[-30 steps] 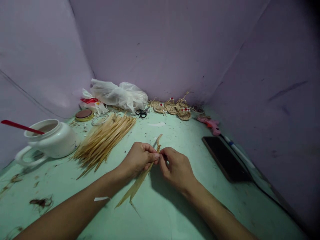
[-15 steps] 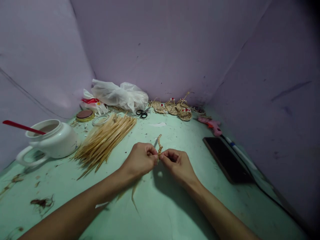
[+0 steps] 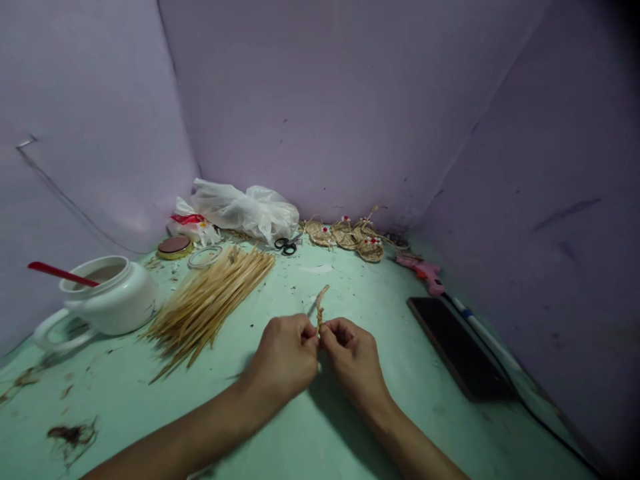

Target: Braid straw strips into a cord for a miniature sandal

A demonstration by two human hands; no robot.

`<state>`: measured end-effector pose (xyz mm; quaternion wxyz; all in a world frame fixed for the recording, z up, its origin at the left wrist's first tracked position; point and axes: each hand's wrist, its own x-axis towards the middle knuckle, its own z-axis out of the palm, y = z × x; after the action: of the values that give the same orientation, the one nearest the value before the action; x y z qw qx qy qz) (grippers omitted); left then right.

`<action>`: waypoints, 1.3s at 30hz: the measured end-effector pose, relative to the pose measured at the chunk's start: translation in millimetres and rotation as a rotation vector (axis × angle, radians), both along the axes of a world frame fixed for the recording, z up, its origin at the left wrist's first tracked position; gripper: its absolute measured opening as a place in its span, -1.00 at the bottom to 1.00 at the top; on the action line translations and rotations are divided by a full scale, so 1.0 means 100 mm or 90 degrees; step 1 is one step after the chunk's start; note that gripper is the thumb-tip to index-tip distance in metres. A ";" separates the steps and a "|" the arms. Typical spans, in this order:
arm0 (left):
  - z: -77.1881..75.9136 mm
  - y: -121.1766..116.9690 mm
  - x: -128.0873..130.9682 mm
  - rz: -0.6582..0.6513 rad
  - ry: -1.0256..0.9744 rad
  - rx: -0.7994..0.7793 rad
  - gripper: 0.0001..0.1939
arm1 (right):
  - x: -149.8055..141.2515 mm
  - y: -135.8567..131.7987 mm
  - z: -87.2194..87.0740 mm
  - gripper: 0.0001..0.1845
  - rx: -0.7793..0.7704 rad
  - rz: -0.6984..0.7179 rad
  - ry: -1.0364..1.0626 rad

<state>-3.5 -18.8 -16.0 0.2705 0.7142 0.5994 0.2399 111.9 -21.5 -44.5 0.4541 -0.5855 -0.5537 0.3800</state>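
Note:
Between my two hands stands a short piece of braided straw [image 3: 321, 311], its thin tip leaning up and to the right. My left hand [image 3: 287, 350] is closed, pinching the lower part of the braid from the left. From the right, my right hand [image 3: 350, 350] pinches the same spot with thumb and forefinger. The braid's lower end is hidden by my fingers. A bundle of flat dry straw strips [image 3: 213, 307] lies on the green table to the left of my hands.
A white mug [image 3: 125, 300] with a red-handled utensil stands at left. Behind are a plastic bag [image 3: 245, 210], black scissors [image 3: 287, 247] and several woven straw pieces with red beads [image 3: 370, 250]. A pink glue gun [image 3: 423, 272] and a dark phone [image 3: 457, 350] lie right.
The view has tilted up, so everything sits lower in it. My left hand has turned, its back now facing me more. Loose strands below the left hand no longer show.

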 end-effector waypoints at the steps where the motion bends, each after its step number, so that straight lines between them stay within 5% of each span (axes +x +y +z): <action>1: -0.04 -0.04 0.02 -0.007 0.013 0.025 -0.82 | -0.01 0.01 0.00 -0.82 -0.030 -0.007 0.053; 5: -0.19 -0.21 0.11 -0.103 0.161 0.157 -0.76 | -0.03 0.03 -0.01 -0.87 -0.099 -0.041 0.209; 9: -0.25 -0.33 0.16 -0.186 0.263 0.175 -0.74 | -0.04 0.03 -0.01 -0.85 -0.129 -0.041 0.269; 13: -0.08 -0.28 0.08 -0.242 0.120 0.162 -0.77 | -0.02 0.05 -0.02 -0.87 -0.128 -0.051 0.280; 16: 0.12 -0.13 -0.01 -0.083 -0.056 0.160 -0.80 | -0.01 0.04 -0.04 -0.84 -0.114 -0.042 0.272; 19: 0.20 0.05 -0.07 0.080 -0.174 -0.081 -0.82 | -0.02 0.03 -0.03 -0.82 -0.115 -0.021 0.226; 22: 0.15 0.18 -0.09 0.006 -0.297 -0.341 -0.81 | -0.04 0.01 -0.01 -0.80 -0.115 0.021 0.206; 25: 0.10 0.23 -0.14 -0.061 -0.308 -0.424 -0.84 | -0.04 0.00 0.02 -0.80 -0.124 0.088 0.205; 29: 0.08 0.25 -0.21 -0.140 -0.170 -0.327 -0.83 | -0.01 -0.02 0.04 -0.81 -0.148 0.131 0.138; 33: 0.01 0.26 -0.21 -0.202 -0.140 -0.184 -0.84 | 0.07 -0.02 0.03 -0.83 -0.066 0.174 -0.013; 39: -0.05 0.18 -0.13 -0.138 -0.019 -0.036 -0.82 | 0.17 0.06 0.09 -0.84 -0.020 0.183 -0.171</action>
<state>-16.6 -0.5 -21.2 0.3237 0.7630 0.5213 0.2031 129.0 -15.5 -35.8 0.3079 -0.5527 -0.6815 0.3679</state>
